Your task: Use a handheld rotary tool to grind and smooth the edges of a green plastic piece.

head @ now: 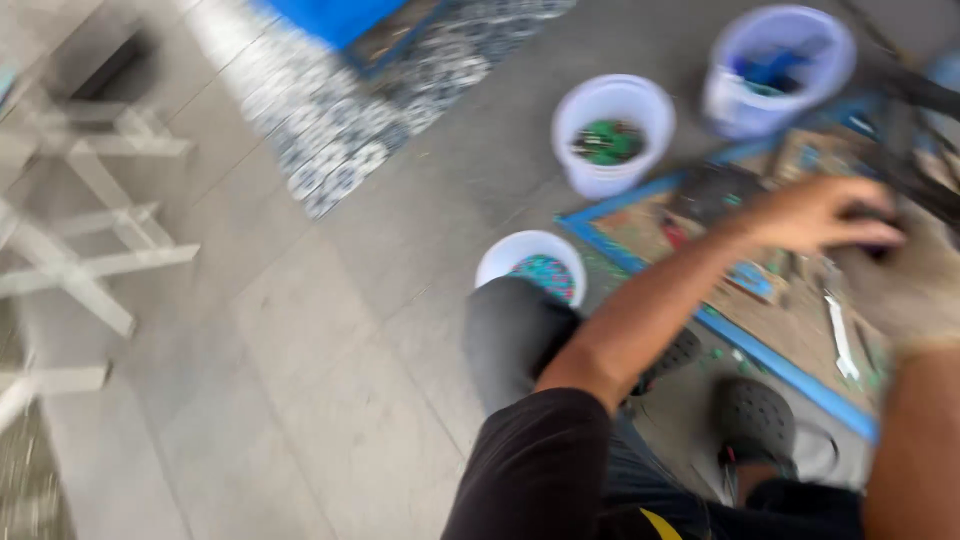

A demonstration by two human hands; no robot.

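Observation:
The whole view is smeared by motion. My left hand (815, 215) reaches out to the right over a blue-framed board (640, 262) lying on the floor. Its fingers curl down at a small dark thing (880, 242); whether they grip it is too blurred to tell. My right hand (915, 290), in a pale glove, sits just below and right of the left hand, by the frame's right edge. What it holds is hidden. A slim metal tool (840, 338) lies on the board beneath both hands.
Three white buckets stand on the grey floor: one with green pieces (612, 135), one with blue pieces (775, 70), one with mixed coloured pieces (532, 265). A patterned tile panel (350, 110) lies at the back. White wooden frames (80, 230) stand left. My dark shoe (755, 420) rests by the board.

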